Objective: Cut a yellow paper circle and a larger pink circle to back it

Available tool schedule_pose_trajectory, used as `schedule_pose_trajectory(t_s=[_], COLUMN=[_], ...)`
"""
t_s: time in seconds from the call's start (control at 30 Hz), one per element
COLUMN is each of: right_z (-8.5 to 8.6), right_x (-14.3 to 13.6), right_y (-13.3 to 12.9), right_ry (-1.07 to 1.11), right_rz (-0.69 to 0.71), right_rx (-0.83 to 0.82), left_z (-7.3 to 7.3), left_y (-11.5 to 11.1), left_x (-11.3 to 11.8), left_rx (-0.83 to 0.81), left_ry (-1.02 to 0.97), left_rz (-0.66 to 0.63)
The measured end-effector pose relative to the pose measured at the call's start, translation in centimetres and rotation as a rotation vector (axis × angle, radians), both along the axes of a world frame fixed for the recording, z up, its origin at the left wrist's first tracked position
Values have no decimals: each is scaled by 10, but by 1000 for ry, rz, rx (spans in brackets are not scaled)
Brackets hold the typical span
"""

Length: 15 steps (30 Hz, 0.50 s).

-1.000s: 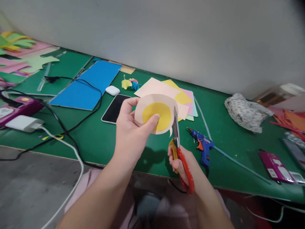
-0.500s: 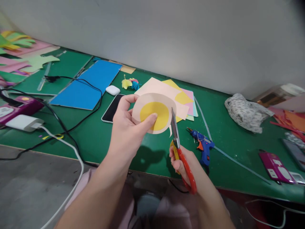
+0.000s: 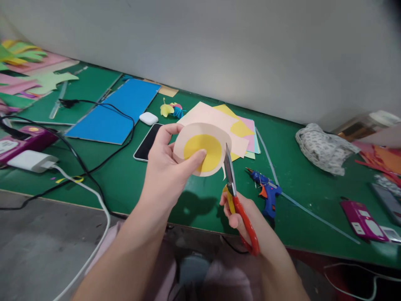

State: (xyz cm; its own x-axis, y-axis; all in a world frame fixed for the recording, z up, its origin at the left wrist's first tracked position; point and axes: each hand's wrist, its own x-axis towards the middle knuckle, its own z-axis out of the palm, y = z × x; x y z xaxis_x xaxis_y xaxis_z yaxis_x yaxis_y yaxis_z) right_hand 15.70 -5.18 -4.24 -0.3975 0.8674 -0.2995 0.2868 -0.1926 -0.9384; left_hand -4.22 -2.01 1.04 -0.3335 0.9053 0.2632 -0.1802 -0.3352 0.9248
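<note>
Between the thumb and fingers of my left hand [image 3: 171, 167] is a rounded cream paper piece [image 3: 216, 130] with a yellow paper circle [image 3: 200, 146] on its face. My thumb presses on the yellow circle. A thin curl of cream paper hangs from the piece's lower right edge. My right hand [image 3: 242, 215] is closed around the handles, one red and one yellow, of a pair of scissors [image 3: 231, 173]. The blades point up and lie at the right edge of the cream paper. Both hands are raised above the green table [image 3: 300, 196].
Behind the hands lie stacked paper sheets [image 3: 200, 113] and a phone [image 3: 147, 144]. A blue glue gun [image 3: 266, 188] with a clear glue stick sits right of the scissors. Power strips [image 3: 360, 219], cables, a blue board [image 3: 115, 113] and a crumpled patterned cloth [image 3: 324, 146] are around.
My left hand and the paper have barely moved. The scissors have shifted very slightly, and the fingers of my right hand have loosened a little on the yellow handle.
</note>
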Motion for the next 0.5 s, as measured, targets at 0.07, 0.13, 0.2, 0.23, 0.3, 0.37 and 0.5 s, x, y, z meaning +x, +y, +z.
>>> schedule_pose_trajectory(t_s=[0.07,0.13,0.2,0.23,0.3,0.37,0.5], right_z=[1,0,0,1,2,3,2], right_x=[-1,-2,-3,-3,-4,-4,-3], right_y=[0,0,0,0,-1,-1,-1], right_ry=[6,12,29,40,65,85,82], right_rz=[4,18,23,21,8,2,33], right_rx=[8,9,-9,-19,-41,-51,1], left_z=[0,-1,-1,-2,-2,-2,-2], left_y=[0,0,0,1,1,1,0], left_x=[1,3,3,3,3,3,3], left_rx=[-13,-32,-48,-48,-33,-18,-26], left_ry=[10,36,65,73,68,51,81], left_rz=[14,34,55,62,61,47,55])
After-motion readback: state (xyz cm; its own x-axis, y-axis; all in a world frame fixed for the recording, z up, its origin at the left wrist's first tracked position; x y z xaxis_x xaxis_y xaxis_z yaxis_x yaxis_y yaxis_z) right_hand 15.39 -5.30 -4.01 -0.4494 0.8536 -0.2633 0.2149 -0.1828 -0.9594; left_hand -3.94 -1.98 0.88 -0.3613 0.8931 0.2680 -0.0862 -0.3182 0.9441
